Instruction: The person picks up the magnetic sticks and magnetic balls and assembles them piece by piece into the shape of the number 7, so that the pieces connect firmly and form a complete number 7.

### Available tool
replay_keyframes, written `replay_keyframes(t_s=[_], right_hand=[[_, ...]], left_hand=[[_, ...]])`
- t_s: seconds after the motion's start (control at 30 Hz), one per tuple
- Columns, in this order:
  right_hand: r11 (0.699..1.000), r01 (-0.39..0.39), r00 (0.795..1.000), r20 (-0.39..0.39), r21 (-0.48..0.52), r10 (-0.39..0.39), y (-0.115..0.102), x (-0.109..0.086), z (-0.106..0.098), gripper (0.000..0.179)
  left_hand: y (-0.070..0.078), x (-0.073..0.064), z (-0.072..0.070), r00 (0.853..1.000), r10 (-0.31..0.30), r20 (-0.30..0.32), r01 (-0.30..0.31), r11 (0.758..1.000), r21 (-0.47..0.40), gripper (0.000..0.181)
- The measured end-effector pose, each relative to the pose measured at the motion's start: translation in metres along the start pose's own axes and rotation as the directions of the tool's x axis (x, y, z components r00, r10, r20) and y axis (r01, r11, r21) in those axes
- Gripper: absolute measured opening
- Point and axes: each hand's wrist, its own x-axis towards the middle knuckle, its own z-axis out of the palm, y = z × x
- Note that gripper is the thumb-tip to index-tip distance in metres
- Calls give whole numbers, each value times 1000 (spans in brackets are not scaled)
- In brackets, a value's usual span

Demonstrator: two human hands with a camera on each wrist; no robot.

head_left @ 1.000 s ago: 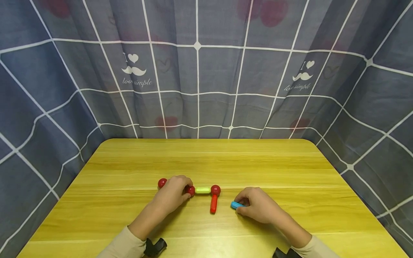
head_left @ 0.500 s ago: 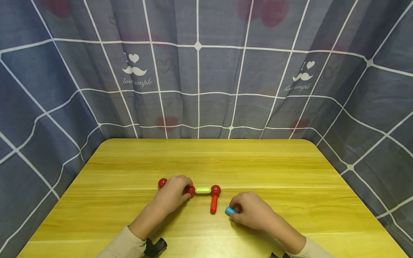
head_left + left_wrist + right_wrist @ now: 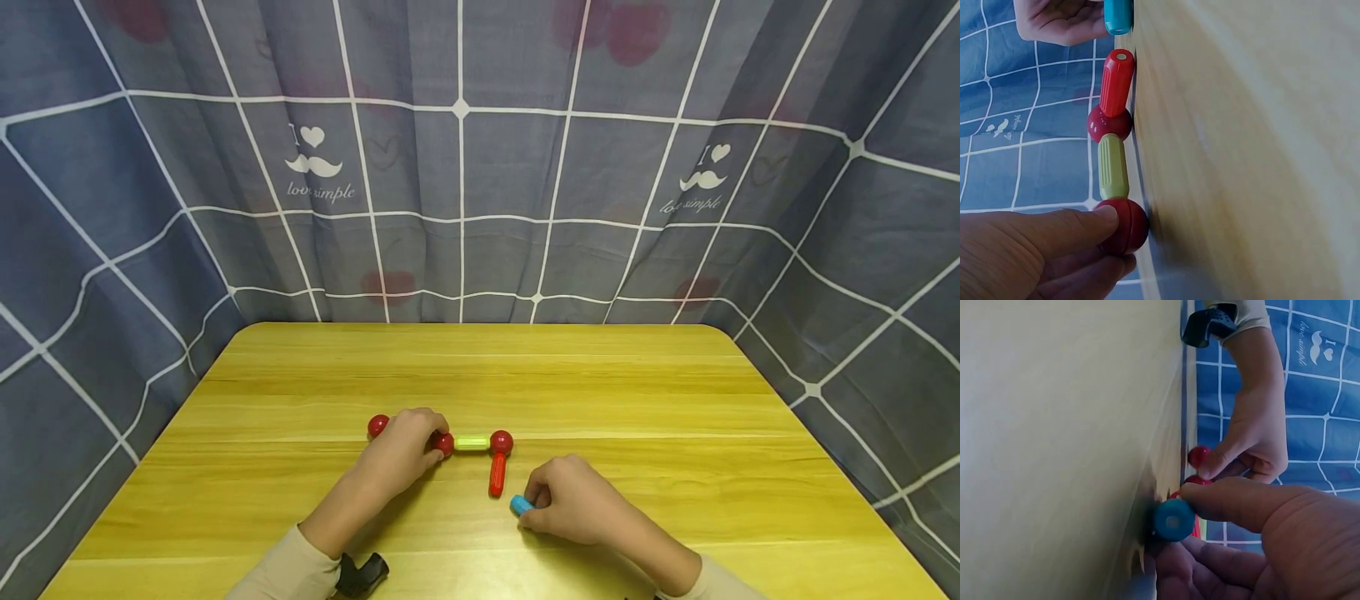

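Note:
My left hand (image 3: 401,454) pinches a red ball (image 3: 1127,226) between thumb and fingers, low at the wooden table. From that ball a ribbed yellow-green magnetic stick (image 3: 472,442) runs right to a second red ball (image 3: 501,442). A red magnetic stick (image 3: 497,475) extends from this one toward me, a pale round spot in its free end. Another red ball (image 3: 378,426) shows beyond my left hand; what links it is hidden under the hand. My right hand (image 3: 573,500) pinches a blue magnetic stick (image 3: 521,505), just right of the red stick's free end and apart from it.
The wooden table (image 3: 480,375) has rounded far corners. A grey-blue curtain (image 3: 420,167) with white grid lines hangs behind it and at both sides. A black wrist strap mount (image 3: 362,575) sits at my left sleeve.
My right hand has moved left and toward me with the blue magnetic stick, nearer to the red stick's free end. The left hand and the joined pieces have stayed in place.

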Motion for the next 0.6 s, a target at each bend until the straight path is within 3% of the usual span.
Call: replay_keyframes(t_s=[0.1,0.2,0.43,0.53,0.6], right_hand=[[992,-45,998,44,119,40,-1,0,2,14],[961,-112,991,99,251,90,-1,0,4,15],[819,-240,967,197,520,158,2,5,12,18],[763,-274,960,218,585,178,2,7,17,21],[744,-281,958,222,607,181,1,10,19,22]], left_hand=[[0,0,-1,1000,1,2,-1,1000,0,18],[0,0,-1,1000,2,5,-2,1000,-2,17],[-1,0,0,1000,2,5,-2,1000,4,17],[-1,0,0,1000,5,3,-5,1000,4,17],[0,0,0,1000,7,1,-7,1000,2,17]])
